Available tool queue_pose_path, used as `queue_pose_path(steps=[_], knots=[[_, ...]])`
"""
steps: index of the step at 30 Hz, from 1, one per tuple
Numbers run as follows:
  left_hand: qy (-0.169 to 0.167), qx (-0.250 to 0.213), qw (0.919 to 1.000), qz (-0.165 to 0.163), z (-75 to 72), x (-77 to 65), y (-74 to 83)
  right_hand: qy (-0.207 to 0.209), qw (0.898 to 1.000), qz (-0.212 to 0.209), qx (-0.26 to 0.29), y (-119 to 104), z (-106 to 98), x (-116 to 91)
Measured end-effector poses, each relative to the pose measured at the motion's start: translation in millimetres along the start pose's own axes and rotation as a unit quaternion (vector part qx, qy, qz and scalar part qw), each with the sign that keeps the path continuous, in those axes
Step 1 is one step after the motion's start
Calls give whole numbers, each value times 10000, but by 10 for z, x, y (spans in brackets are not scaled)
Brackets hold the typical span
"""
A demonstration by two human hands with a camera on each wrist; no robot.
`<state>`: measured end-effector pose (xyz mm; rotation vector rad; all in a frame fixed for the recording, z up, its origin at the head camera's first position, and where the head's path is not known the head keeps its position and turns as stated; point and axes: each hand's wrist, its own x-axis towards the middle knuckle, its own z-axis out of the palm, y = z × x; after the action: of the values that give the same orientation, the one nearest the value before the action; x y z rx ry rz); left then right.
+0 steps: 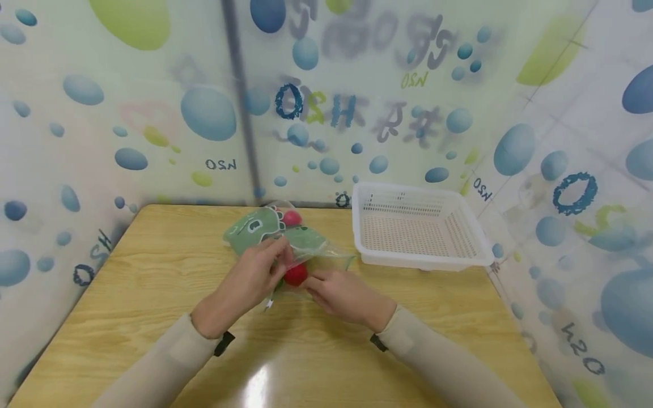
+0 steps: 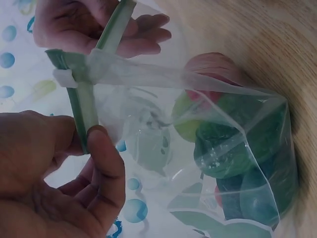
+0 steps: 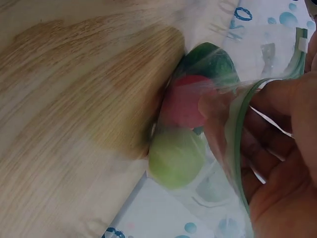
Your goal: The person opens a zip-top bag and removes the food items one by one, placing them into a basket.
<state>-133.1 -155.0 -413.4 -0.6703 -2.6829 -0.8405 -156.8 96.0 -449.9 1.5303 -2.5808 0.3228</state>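
Note:
A clear zip bag (image 1: 311, 241) with a green cartoon print lies on the table, its green zip strip (image 2: 85, 111) and white slider (image 2: 64, 78) near my hands. Inside are a round red object (image 1: 296, 275), a yellow-green one (image 3: 177, 158) and dark green ones (image 3: 210, 62). A pink round object (image 1: 292, 218) shows at the bag's far end. My left hand (image 1: 255, 272) pinches the strip below the slider between thumb and finger. With the mouth parted, my right hand (image 1: 347, 294) grips the opposite rim; one digit appears behind the plastic, close to the red object.
A white perforated plastic basket (image 1: 359, 249) stands at the back right of the wooden table (image 1: 153, 272). Walls printed with bubbles and letters (image 1: 316, 107) enclose the table at the back and sides. A dark band (image 1: 223, 343) sits at the left wrist.

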Motion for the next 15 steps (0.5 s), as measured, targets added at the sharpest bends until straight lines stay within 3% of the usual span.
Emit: queue_pose_path(steps=[4, 11, 15], knots=[[123, 224, 9996, 147, 6, -26, 3, -124, 9999, 98, -17, -7, 19, 18], [79, 607, 9980, -138, 24, -24, 22, -230, 9994, 205, 176, -22, 39, 30], [348, 741, 9966, 101, 41, 1, 11, -141, 9996, 166, 195, -8, 52, 22]])
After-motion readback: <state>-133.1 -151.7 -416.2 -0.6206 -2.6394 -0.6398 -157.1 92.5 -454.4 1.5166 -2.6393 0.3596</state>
